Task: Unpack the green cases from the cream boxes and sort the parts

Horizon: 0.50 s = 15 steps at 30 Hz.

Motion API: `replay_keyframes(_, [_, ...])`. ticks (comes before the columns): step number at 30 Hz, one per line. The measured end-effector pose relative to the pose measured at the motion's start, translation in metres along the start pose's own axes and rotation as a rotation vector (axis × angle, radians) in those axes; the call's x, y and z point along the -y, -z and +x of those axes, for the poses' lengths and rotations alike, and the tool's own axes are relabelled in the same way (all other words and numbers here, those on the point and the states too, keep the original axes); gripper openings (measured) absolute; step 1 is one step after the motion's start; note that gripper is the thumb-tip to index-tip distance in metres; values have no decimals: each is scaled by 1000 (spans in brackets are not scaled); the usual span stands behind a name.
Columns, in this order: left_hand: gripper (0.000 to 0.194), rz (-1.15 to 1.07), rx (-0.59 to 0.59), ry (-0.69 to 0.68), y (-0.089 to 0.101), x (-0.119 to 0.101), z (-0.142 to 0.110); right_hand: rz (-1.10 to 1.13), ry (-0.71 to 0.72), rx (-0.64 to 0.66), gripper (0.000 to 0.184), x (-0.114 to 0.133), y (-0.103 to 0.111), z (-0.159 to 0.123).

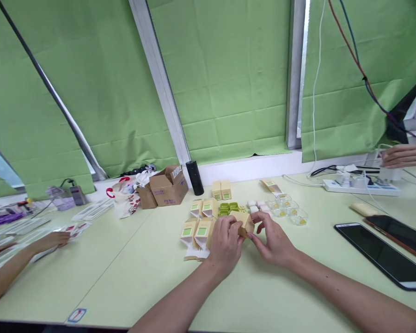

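Note:
Between my two hands is a small tan cardboard box (244, 222), held just above the table. My left hand (226, 243) is closed round its left side, covering part of it. On the right, the thumb and fingers of my right hand (272, 238) pinch the box's near edge and side. Several like boxes with green windows (201, 232) stand left of my hands, their white flaps folded out. Behind the held box lie small green square cups (228, 208), white pieces (258, 206) and clear plastic cups with yellow bits (288, 208).
Two tan boxes (222, 190) and a black cylinder (194, 178) stand farther back, near an open carton (168, 185). Phones (384, 254) and a power strip (362, 186) lie to the right. Other people's hands show at the left (53, 239) and far right (407, 155).

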<state>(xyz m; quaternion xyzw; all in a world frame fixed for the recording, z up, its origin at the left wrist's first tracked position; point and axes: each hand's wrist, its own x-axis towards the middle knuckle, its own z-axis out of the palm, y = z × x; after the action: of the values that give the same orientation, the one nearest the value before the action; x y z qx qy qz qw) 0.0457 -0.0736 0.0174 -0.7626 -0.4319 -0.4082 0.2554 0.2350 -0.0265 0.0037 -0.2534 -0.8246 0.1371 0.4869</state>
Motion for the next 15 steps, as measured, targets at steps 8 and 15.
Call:
replay_keyframes(8, [35, -25, 40, 26, -1, 1, -2, -8, -20, 9, 34, -6, -3, -3])
replay_keyframes(15, [35, -46, 62, 38, 0, 1, -1, -11, -18, 16, 35, -5, -2, -1])
